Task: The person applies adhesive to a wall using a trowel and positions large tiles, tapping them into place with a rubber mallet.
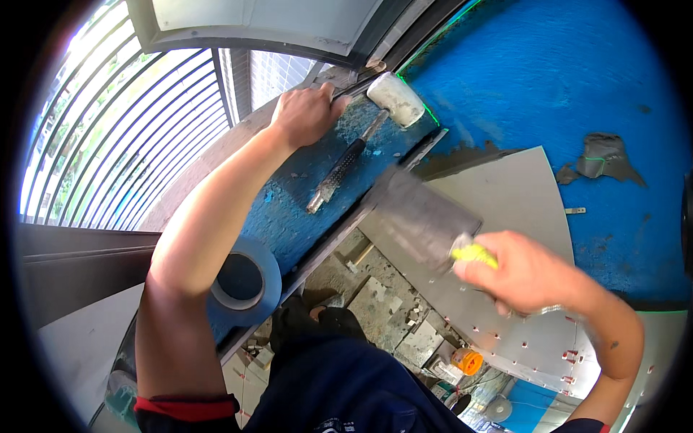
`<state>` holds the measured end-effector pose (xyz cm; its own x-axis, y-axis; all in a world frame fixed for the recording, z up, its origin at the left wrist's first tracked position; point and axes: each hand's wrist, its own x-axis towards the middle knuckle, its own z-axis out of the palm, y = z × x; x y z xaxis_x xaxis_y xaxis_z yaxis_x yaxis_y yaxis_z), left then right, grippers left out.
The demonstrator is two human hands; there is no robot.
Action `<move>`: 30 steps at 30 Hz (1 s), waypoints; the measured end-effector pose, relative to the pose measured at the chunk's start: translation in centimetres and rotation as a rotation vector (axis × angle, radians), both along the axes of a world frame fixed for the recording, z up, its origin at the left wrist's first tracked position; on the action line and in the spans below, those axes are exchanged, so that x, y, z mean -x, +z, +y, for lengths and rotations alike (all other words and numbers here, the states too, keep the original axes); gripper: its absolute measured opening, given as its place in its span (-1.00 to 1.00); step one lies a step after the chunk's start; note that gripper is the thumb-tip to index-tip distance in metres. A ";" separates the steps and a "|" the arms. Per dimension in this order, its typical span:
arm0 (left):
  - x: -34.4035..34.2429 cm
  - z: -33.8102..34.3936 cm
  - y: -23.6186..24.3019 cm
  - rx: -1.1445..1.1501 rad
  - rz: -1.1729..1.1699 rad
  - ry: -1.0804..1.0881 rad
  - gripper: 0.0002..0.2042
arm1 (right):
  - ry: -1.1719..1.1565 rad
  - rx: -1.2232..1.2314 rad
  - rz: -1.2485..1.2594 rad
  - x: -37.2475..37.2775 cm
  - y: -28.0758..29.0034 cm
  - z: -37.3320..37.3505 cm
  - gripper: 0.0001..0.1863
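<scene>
My left hand [307,112] has its fingers curled on the window sill's edge, beside a white rubber mallet [395,97] whose dark handle lies along the blue-coated ledge [281,231]. My right hand [516,270] holds a trowel [426,216] by its yellow handle. The trowel's wide, grey-smeared blade is motion-blurred near the ledge's front edge, over the upper part of a large beige tile [512,195]. A roll of blue tape [263,280] lies on the ledge under my left forearm.
A barred window [123,123] is at the left. A blue wall [613,79] at the right carries a grey mortar patch [605,155]. Below are a floor with tile pieces [379,310], an orange bucket [467,361] and tiles with small red-and-white clips [523,345].
</scene>
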<state>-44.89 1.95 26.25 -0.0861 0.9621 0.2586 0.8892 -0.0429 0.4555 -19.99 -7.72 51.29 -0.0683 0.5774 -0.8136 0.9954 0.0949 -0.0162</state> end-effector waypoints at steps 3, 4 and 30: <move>-0.2 -0.1 0.5 -0.016 0.006 0.022 -0.53 | 0.149 -0.010 0.047 -0.8 -0.3 -0.6 -0.52; -0.1 -0.1 0.8 0.026 0.007 0.002 -0.52 | 0.068 -0.042 0.001 -0.6 0.0 -0.3 -0.51; 0.0 0.0 0.3 0.011 -0.038 0.043 -0.53 | 0.312 -1.117 0.291 -14.7 -9.2 0.9 -0.72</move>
<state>-44.91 2.00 26.51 -0.1368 0.9601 0.2437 0.8721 0.0001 0.4892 -5.34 -6.84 42.08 -0.4299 0.8811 0.1968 0.8994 0.4370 0.0083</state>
